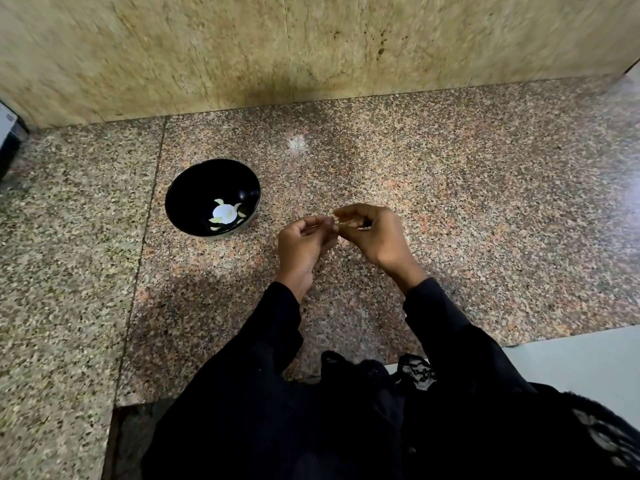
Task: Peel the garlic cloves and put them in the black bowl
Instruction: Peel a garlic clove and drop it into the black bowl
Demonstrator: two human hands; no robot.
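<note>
Speckled pink-grey granite forms the table (450, 202), which meets a beige stone wall (311, 46) along its far edge. Both hands are raised over the middle of the table, fingertips meeting. The left hand (303, 242) has its fingers curled and pinches one end of a small garlic clove (337, 223); the right hand (372, 233), also curled, pinches the other end, so the clove sits between the two and is mostly hidden by the fingers. Black sleeves (450, 323) cover both arms down to the wrists. The black bowl (212, 197) stands on the table well to the left of the hands, nearer the far edge, and holds several pale peeled cloves (225, 213) at its bottom
</note>
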